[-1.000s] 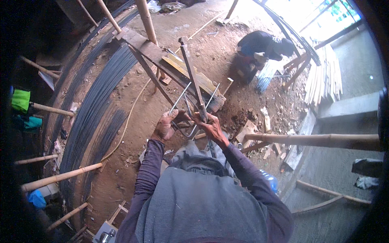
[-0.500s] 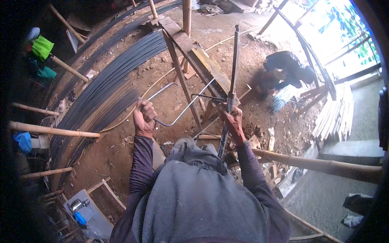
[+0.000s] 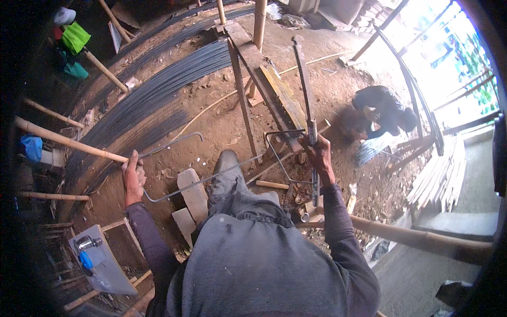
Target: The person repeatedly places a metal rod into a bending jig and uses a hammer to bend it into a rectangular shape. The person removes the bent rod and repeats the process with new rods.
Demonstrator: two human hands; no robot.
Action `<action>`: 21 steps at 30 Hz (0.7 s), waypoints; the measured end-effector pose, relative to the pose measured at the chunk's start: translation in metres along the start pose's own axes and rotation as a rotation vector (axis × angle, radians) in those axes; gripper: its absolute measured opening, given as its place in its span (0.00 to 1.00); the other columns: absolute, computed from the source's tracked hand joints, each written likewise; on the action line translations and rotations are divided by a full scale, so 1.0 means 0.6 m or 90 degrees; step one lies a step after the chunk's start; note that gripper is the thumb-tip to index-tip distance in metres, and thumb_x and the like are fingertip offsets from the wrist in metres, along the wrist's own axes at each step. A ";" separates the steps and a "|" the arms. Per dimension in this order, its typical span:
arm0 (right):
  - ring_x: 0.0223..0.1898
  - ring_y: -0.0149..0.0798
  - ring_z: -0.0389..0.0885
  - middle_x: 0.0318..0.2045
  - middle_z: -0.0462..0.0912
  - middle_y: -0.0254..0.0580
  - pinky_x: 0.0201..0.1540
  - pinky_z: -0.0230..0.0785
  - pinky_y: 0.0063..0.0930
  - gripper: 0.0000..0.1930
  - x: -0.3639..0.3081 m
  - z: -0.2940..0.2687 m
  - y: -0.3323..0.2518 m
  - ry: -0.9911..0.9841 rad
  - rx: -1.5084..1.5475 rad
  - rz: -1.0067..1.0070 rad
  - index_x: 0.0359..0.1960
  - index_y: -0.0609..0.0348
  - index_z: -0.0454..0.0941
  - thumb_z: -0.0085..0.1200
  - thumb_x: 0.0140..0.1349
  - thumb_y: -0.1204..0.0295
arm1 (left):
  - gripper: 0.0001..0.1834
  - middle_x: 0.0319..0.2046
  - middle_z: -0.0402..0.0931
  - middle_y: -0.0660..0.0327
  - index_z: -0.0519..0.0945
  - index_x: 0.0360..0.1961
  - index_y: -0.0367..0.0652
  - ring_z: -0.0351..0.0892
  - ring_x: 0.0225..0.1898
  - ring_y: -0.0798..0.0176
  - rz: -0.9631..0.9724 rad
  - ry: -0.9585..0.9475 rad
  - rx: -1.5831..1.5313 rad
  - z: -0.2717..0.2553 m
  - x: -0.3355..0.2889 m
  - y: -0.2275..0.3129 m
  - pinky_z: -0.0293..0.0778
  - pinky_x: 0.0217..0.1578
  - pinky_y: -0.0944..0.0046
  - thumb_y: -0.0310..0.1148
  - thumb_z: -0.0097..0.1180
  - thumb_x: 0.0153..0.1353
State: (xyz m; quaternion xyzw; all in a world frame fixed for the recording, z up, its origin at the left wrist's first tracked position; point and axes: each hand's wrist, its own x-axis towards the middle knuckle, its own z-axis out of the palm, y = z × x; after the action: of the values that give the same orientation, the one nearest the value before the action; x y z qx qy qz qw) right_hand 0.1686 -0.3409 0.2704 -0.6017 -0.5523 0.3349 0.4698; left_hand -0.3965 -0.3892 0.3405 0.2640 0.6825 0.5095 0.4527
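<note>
A thin steel rod (image 3: 206, 179), bent at several places, stretches from my left hand (image 3: 133, 178) toward the bench end. My left fingers are closed around it at a corner, and its hooked end points away from me. My right hand (image 3: 319, 154) grips a long metal bar (image 3: 304, 79) with a pipe-like near part, standing over the end of a narrow wooden bench (image 3: 253, 61). Beside that hand, an angular bent length of dark rod (image 3: 280, 164) crosses the bench end; whether it joins the rod in my left hand I cannot tell.
Long steel rods (image 3: 163, 79) lie in a curved bundle at left. Bamboo poles (image 3: 71, 138) jut in there. A person (image 3: 383, 111) crouches at right by short rods (image 3: 372, 149). A bamboo pole (image 3: 422, 232) runs at right. Stone blocks (image 3: 192, 195) lie near my leg.
My left hand has moved left and toward me with the bent rod. The bar in my right hand has swung, its far end now leaning left.
</note>
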 end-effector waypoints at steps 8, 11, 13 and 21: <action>0.20 0.45 0.82 0.19 0.81 0.48 0.27 0.71 0.39 0.18 0.188 0.035 -0.048 -0.006 -0.273 -0.131 0.39 0.60 0.82 0.68 0.58 0.57 | 0.21 0.12 0.55 0.78 0.76 0.23 0.44 0.48 0.11 0.81 0.123 0.136 0.180 0.067 0.112 -0.008 0.42 0.11 0.72 0.47 0.58 0.69; 0.22 0.48 0.84 0.20 0.83 0.48 0.28 0.72 0.42 0.19 0.295 0.077 -0.109 -0.045 -0.446 -0.157 0.41 0.58 0.82 0.67 0.59 0.56 | 0.20 0.12 0.55 0.78 0.76 0.25 0.44 0.48 0.11 0.82 0.112 0.088 0.127 0.091 0.168 0.031 0.42 0.11 0.73 0.47 0.59 0.69; 0.24 0.48 0.85 0.21 0.83 0.47 0.29 0.73 0.42 0.18 0.385 0.115 -0.146 -0.064 -0.508 -0.134 0.40 0.57 0.82 0.65 0.60 0.55 | 0.19 0.13 0.54 0.79 0.76 0.28 0.44 0.48 0.11 0.83 0.104 0.074 0.097 0.105 0.221 0.054 0.41 0.11 0.73 0.47 0.59 0.69; 0.30 0.50 0.85 0.26 0.84 0.49 0.33 0.74 0.44 0.18 0.833 0.383 -0.087 -0.116 -0.519 -0.102 0.37 0.58 0.83 0.64 0.61 0.55 | 0.17 0.15 0.62 0.76 0.78 0.28 0.45 0.55 0.14 0.79 -0.002 -0.023 0.172 0.186 0.587 -0.028 0.50 0.14 0.71 0.46 0.62 0.66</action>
State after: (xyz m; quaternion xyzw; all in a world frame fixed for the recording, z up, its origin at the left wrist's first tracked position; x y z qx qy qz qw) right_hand 0.0209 0.1906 0.3005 -0.6615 -0.7236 0.1033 0.1675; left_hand -0.4546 -0.0545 0.1937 0.3308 0.7369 0.4075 0.4260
